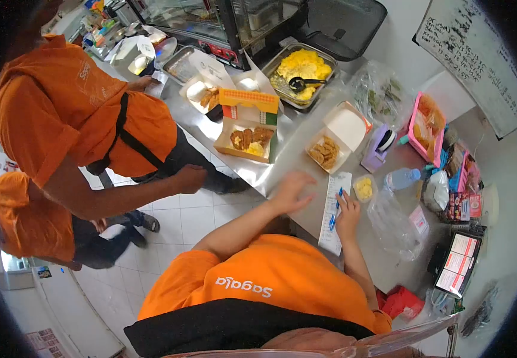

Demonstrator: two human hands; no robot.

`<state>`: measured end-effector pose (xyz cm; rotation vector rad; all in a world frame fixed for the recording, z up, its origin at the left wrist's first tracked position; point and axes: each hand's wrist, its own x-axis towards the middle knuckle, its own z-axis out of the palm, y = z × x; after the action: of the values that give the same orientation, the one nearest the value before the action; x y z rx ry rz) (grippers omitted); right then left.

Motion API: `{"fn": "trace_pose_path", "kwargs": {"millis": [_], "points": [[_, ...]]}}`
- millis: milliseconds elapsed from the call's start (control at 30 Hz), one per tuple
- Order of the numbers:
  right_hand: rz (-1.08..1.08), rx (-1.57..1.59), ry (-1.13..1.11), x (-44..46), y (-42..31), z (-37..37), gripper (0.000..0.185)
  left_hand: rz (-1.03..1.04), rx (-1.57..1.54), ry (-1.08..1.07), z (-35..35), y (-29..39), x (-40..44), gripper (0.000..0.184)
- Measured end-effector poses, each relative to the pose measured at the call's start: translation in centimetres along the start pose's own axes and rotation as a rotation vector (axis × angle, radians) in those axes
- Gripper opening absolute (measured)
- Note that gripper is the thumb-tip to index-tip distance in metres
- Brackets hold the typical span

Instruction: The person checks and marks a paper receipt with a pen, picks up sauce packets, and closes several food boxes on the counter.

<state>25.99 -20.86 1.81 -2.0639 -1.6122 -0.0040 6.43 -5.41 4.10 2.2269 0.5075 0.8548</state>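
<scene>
My right hand (348, 216) is closed around a blue pen (333, 222) over a long white paper receipt (330, 240) on the metal counter. My left hand (293, 192) hovers at the counter's edge with its fingers apart, slightly blurred and holding nothing. Above the receipt sits an open box of fried pieces (324, 153), its white lid raised. A small tub of yellow food (364, 188) is just beyond my right hand. Further left stands an open orange and green box (243, 142) with browned pieces and yellow food inside.
A co-worker in orange (91, 113) stands at left, another person (29, 218) behind. A steel tray of yellow food (305, 65) with a black ladle is at the back. A plastic bottle (403, 178), pink basket (425, 128) and tablet screen (460, 262) are at right.
</scene>
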Motion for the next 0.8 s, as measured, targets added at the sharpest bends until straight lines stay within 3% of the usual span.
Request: {"fn": "trace_pose_path", "kwargs": {"millis": [67, 100, 167, 233, 333, 433, 567, 667, 800], "points": [[0.045, 0.014, -0.047, -0.1, 0.1, 0.1, 0.045, 0.026, 0.211, 0.252, -6.4, 0.2, 3.6, 0.042], [0.032, 0.014, -0.040, -0.1, 0.3, 0.1, 0.050, -0.071, 0.366, 0.368, -9.2, -0.1, 5.5, 0.045], [0.009, 0.017, -0.022, 0.0, 0.5, 0.4, 0.061, -0.062, 0.524, 0.551, -14.7, -1.9, 9.3, 0.049], [0.027, 0.013, -0.025, 0.0, 0.5, 0.3, 0.056, -0.057, 0.725, 0.507, -18.5, -3.4, 11.2, 0.056], [0.041, 0.025, 0.032, 0.0, 0.5, 0.5, 0.046, -0.419, 0.647, -0.185, -20.9, -4.8, 10.1, 0.064], [0.158, 0.129, 0.072, -0.1, 0.5, 0.2, 0.037, -0.285, 0.579, -0.280, -18.6, -5.2, 5.7, 0.064], [0.181, 0.191, 0.164, 0.7, -0.2, -1.2, 0.036, -0.106, 0.625, 0.103, -17.9, -3.6, 7.2, 0.071], [0.018, 0.240, 0.229, 4.3, -2.0, -5.3, 0.033, -0.143, 0.747, 0.125, -18.6, -4.2, 11.6, 0.075], [-0.171, 0.039, 0.363, 10.3, 0.8, -11.8, 0.021, -0.328, 0.735, -0.064, -18.0, -4.4, 11.8, 0.057]]}}
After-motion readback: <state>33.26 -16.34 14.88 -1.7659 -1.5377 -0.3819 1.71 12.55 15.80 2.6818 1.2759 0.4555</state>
